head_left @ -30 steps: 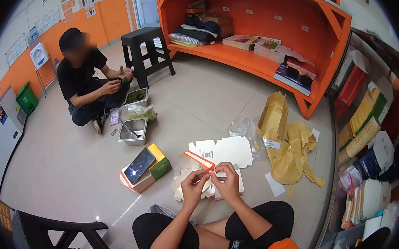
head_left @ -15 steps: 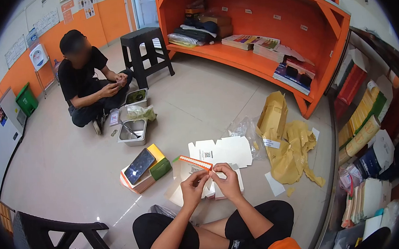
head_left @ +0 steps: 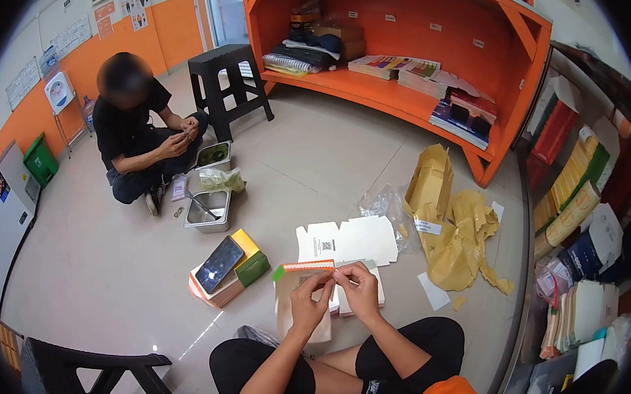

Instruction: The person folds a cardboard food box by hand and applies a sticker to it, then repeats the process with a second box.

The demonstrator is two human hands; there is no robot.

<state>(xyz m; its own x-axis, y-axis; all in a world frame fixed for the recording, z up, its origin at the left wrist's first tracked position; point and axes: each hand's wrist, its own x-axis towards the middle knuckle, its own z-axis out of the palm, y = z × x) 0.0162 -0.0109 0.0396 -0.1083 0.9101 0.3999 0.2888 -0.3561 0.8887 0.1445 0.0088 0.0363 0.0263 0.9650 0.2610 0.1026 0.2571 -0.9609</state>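
Note:
A partly folded cardboard box [head_left: 288, 305] is between my hands above the floor, with a cream panel hanging down, an orange-and-white edge strip and a green tip at its left end. My left hand [head_left: 310, 301] pinches it along the upper edge. My right hand [head_left: 359, 290] grips its right end, with the thumbs and fingertips of both hands close together. Just beyond lies a flat white printed carton sheet [head_left: 363, 243] with a QR code. More cartons [head_left: 376, 302] lie beneath my right hand, partly hidden by it.
Left of the box, a phone [head_left: 219, 264] rests on stacked printed cartons [head_left: 252, 268]. Torn brown paper [head_left: 465, 241] and clear plastic lie right. A seated person [head_left: 135, 129] handles something small beside metal pans [head_left: 208, 212]. Black stools [head_left: 229, 86] and an orange shelf [head_left: 393, 45] stand around.
The box has turned in my hands: its orange strip, slanted before, is now nearly level, and the cream panel hangs straighter. The other person's head has bent lower.

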